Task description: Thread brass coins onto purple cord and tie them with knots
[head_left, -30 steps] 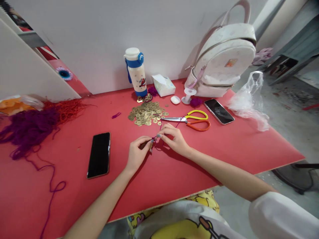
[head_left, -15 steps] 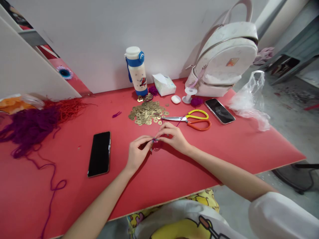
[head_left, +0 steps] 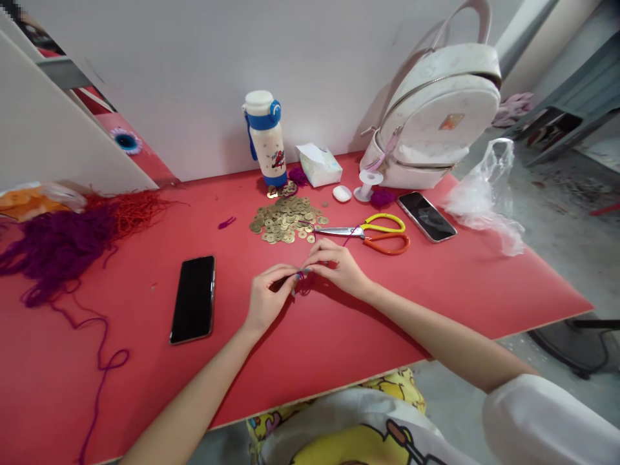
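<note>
My left hand (head_left: 269, 298) and my right hand (head_left: 339, 268) meet fingertip to fingertip over the red table (head_left: 300, 361). Both pinch a small piece of purple yarn (head_left: 304, 284), whose loops hang below the fingertips. Just beyond my hands lies a heap of brass-coloured coins with holes (head_left: 285, 218). Scissors (head_left: 387, 234) with one yellow and one orange handle rest to the right of the coins, a purple strand across them. What exactly sits between my fingertips is too small to make out.
A black phone (head_left: 194, 300) lies at left, near purple yarn (head_left: 62, 248) and red strands (head_left: 140, 212). Behind stand a bottle (head_left: 268, 152), tissue pack (head_left: 320, 168), white spool (head_left: 368, 186) and backpack (head_left: 436, 116). Another phone (head_left: 427, 216) and a plastic bag (head_left: 487, 194) lie right.
My fingertips have shifted very slightly around the yarn. Everything else is where it was.
</note>
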`<state>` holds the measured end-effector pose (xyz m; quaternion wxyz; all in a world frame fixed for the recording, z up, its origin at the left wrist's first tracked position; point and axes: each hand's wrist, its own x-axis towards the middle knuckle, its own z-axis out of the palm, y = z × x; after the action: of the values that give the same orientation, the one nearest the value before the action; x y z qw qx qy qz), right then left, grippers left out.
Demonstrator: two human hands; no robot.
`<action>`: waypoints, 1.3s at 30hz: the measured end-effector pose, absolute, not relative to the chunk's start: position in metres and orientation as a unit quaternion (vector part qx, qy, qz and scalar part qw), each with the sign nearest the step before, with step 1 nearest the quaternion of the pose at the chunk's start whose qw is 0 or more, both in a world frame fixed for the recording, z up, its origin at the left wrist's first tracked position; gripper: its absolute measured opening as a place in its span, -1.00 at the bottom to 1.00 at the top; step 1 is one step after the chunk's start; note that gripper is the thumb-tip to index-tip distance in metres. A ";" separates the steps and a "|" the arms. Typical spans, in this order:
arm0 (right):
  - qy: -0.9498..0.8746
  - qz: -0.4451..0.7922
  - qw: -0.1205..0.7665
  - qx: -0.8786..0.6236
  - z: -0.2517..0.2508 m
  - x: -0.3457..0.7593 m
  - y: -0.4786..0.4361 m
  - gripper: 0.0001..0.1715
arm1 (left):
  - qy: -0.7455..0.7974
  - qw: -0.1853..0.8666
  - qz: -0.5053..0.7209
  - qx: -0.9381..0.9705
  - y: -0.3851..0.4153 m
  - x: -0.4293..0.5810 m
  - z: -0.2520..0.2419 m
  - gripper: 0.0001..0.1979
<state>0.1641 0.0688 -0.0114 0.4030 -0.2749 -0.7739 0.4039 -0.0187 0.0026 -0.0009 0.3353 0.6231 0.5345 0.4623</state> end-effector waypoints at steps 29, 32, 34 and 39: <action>-0.755 0.476 0.348 -0.286 -0.008 0.164 0.073 -0.89 | 0.524 0.329 0.458 0.639 0.004 -0.022 -0.007 -0.87; -0.754 0.465 0.362 -0.290 -0.012 0.163 0.074 -0.88 | 0.529 0.327 0.464 0.631 0.005 -0.023 -0.007 -0.88; -0.751 0.464 0.369 -0.291 -0.014 0.163 0.074 -0.90 | 0.530 0.327 0.468 0.626 0.006 -0.023 -0.007 -0.88; -0.751 0.491 0.347 -0.273 -0.011 0.163 0.071 -0.86 | 0.527 0.336 0.467 0.626 0.006 -0.024 -0.008 -0.88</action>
<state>0.1631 0.0707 -0.0109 0.3468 -0.2732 -0.7513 0.4906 -0.0239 0.0058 -0.0080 0.3356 0.6260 0.5270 0.4666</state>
